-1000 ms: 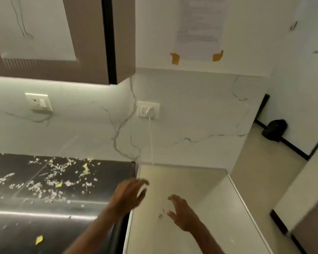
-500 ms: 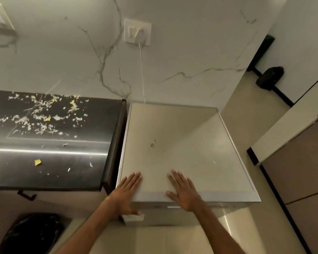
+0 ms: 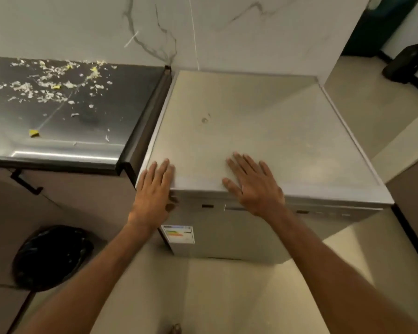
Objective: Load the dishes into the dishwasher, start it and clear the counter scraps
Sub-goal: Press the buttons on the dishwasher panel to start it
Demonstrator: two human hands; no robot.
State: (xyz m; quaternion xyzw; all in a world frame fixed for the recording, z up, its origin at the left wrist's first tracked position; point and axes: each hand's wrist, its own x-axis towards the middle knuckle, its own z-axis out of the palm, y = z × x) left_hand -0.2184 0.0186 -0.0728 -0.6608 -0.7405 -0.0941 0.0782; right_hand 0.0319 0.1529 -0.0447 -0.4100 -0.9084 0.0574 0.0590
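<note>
Both hands lie flat, fingers straight, gripping nothing: left hand [image 3: 155,186] on the front left corner of the dishwasher [image 3: 263,121] top with its thumb hanging over the front edge, right hand [image 3: 253,184] spread on the top at the front edge, near the middle. Silver-grey and boxy, the dishwasher stands just beside the right end of the dark counter [image 3: 130,97], door closed, a small smudge on its top. A sticker [image 3: 178,234] with coloured bars sits at the door's upper left corner; its writing is too small to read. Pale and yellow scraps [image 3: 46,88] litter the counter toward its back edge.
</note>
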